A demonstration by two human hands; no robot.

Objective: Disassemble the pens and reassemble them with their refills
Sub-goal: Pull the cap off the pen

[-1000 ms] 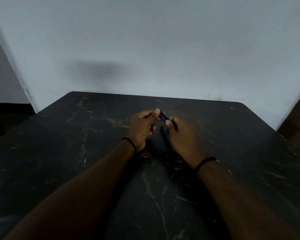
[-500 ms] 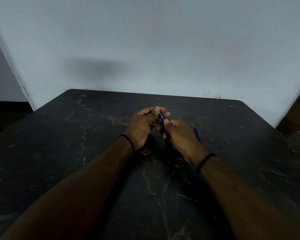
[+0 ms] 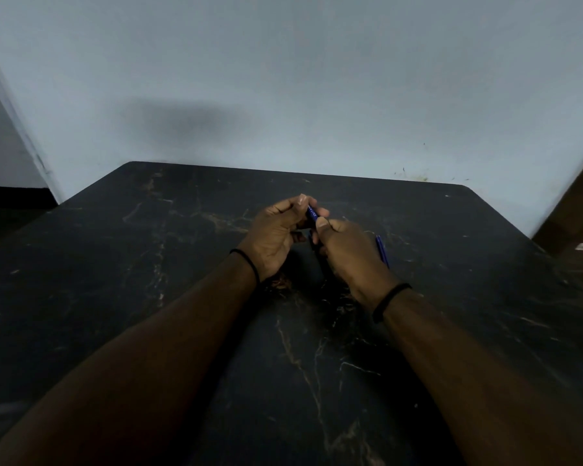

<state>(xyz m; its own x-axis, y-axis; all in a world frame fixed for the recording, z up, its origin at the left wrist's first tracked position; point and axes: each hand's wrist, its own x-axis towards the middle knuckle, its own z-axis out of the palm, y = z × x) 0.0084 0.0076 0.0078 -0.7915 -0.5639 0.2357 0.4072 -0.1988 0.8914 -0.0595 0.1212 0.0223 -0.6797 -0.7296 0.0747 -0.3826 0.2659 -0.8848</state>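
Observation:
A blue pen [image 3: 311, 213] with white lettering sits between both hands above the middle of the dark marbled table [image 3: 148, 264]. My left hand [image 3: 276, 235] pinches its far end with thumb and fingers. My right hand [image 3: 347, 253] grips its near end, thumb on top; most of the barrel is hidden by the fingers. A second blue pen [image 3: 382, 250] lies flat on the table just right of my right hand, partly hidden behind it.
A pale wall [image 3: 283, 79] stands right behind the table's far edge. A brown piece of furniture [image 3: 576, 230] borders the table at the right. Both wrists wear thin black bands.
Both hands have drawn slightly closer together around the pen. My right hand shifted left, and the second blue pen on the table came into view beside it.

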